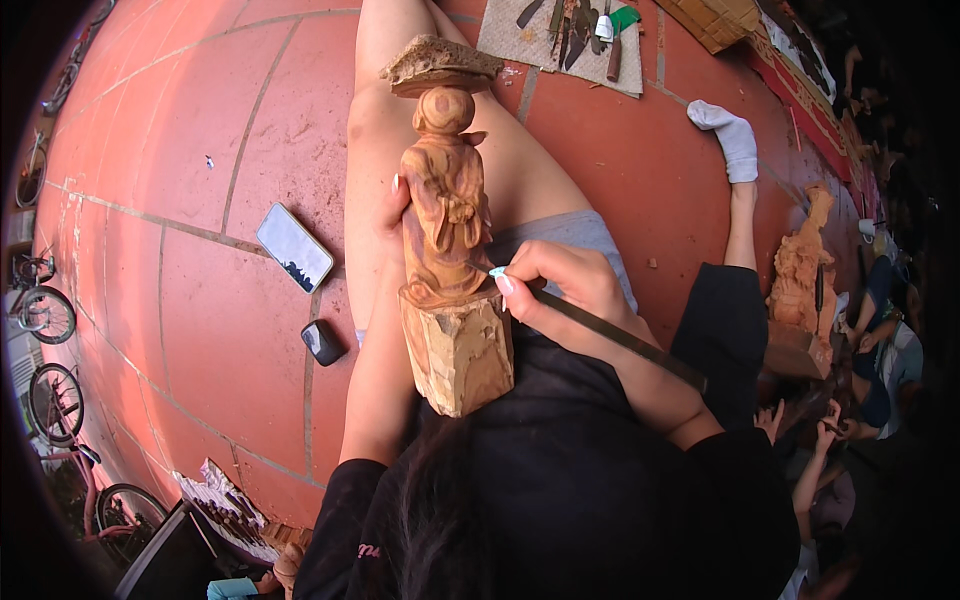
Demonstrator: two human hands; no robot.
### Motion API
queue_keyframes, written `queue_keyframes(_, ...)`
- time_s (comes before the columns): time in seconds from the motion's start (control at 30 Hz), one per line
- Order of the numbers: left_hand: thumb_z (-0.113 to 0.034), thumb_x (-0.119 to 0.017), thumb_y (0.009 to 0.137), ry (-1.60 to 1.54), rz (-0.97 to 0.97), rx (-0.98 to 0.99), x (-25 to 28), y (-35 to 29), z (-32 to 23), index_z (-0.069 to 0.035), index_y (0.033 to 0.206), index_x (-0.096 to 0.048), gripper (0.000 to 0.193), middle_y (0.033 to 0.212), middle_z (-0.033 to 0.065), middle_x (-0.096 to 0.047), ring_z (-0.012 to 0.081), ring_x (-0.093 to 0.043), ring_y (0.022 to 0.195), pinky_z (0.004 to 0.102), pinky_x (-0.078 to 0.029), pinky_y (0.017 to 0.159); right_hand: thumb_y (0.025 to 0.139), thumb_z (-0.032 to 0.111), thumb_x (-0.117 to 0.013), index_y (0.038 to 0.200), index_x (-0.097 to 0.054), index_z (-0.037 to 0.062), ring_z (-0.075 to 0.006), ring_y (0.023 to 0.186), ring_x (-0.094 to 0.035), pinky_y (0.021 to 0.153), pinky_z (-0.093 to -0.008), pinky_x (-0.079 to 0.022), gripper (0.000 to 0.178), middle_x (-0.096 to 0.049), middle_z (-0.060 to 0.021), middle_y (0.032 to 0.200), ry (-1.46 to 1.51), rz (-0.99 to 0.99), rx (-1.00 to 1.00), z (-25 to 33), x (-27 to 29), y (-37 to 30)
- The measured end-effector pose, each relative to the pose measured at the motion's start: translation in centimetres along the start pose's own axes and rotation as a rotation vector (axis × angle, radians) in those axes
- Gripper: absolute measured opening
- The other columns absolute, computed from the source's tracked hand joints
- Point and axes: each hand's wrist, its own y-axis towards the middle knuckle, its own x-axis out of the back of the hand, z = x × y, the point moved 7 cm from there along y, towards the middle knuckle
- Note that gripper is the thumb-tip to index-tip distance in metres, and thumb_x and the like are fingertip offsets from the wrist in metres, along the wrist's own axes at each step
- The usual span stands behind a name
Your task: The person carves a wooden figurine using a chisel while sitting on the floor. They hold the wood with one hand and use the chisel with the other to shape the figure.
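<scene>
A carved wooden figurine (pixel 445 225) in a flowing robe stands upright over my lap. Below it is a rough pale wood base (pixel 458 355), and a rough, bark-like slab (pixel 440 65) tops its head. My left hand (pixel 392 212) is closed around the figurine's left side, its fingers mostly hidden behind the wood. In my right hand (pixel 572 290), a long dark carving chisel (pixel 640 347) is pinched near its working end. Its tip meets the lower robe, just above the base, on the right side.
Left on the red tiles lie a phone (pixel 295 248) and a small black case (pixel 322 342). Carving tools (pixel 575 35) rest on a pale mat (pixel 625 80) ahead. Right, a person's socked foot (pixel 727 140) and another wood carving (pixel 800 275). Bicycles (pixel 50 310) line the far left.
</scene>
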Motion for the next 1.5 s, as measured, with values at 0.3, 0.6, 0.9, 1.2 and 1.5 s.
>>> queue_keyframes(0.3,-0.055,-0.061,0.086,0.042,-0.020,-0.006,-0.5,0.0,0.1,0.003,0.144,-0.030,0.088,0.121,0.0171,-0.055,0.0307,-0.062,0.068,0.0401,-0.053,0.052,0.083,-0.001,-0.068,0.079,-0.056,0.0014,-0.0256,0.056,-0.056,0.052,-0.0351,-0.043,0.013,-0.055,-0.0101,0.067,-0.066,0.045,0.045,0.6,0.2,0.1)
queue_keyframes(0.6,-0.056,-0.064,0.084,0.087,-0.084,-0.012,-0.7,-0.1,0.2,0.003,0.144,-0.030,0.090,0.116,0.0143,-0.057,0.0302,-0.061,0.064,0.0382,-0.051,0.049,0.081,-0.004,-0.068,0.080,-0.055,0.0002,-0.0291,0.060,-0.058,0.055,-0.0375,-0.046,0.013,-0.055,-0.0120,0.071,-0.093,0.108,0.139,1.8,-0.1,0.3)
queue_keyframes(0.9,-0.055,-0.062,0.085,0.029,-0.054,-0.006,-0.1,0.1,0.1,0.004,0.145,-0.029,0.091,0.125,0.0184,-0.051,0.0315,-0.063,0.076,0.0412,-0.055,0.056,0.085,-0.006,-0.065,0.084,-0.059,-0.0025,-0.0181,0.064,-0.059,0.058,-0.0295,-0.046,0.007,-0.061,-0.0097,0.075,-0.092,0.084,0.131,0.8,0.0,0.2)
queue_keyframes(1.2,-0.054,-0.061,0.086,-0.042,-0.018,0.005,0.5,0.0,0.2,0.004,0.146,-0.028,0.090,0.136,0.0232,-0.045,0.0329,-0.065,0.088,0.0446,-0.060,0.063,0.088,0.000,-0.066,0.082,-0.058,0.0005,-0.0204,0.061,-0.057,0.057,-0.0318,-0.045,0.009,-0.057,-0.0085,0.072,0.036,-0.008,0.070,-0.7,-0.1,-0.1)
queue_keyframes(1.5,-0.053,-0.059,0.088,-0.061,0.094,0.033,0.7,-0.1,0.0,0.005,0.147,-0.027,0.089,0.145,0.0258,-0.039,0.0339,-0.066,0.097,0.0467,-0.062,0.069,0.089,0.002,-0.066,0.083,-0.059,-0.0002,-0.0209,0.059,-0.055,0.057,-0.0321,-0.044,0.009,-0.055,-0.0086,0.071,0.005,0.042,0.116,0.2,-0.2,0.1)
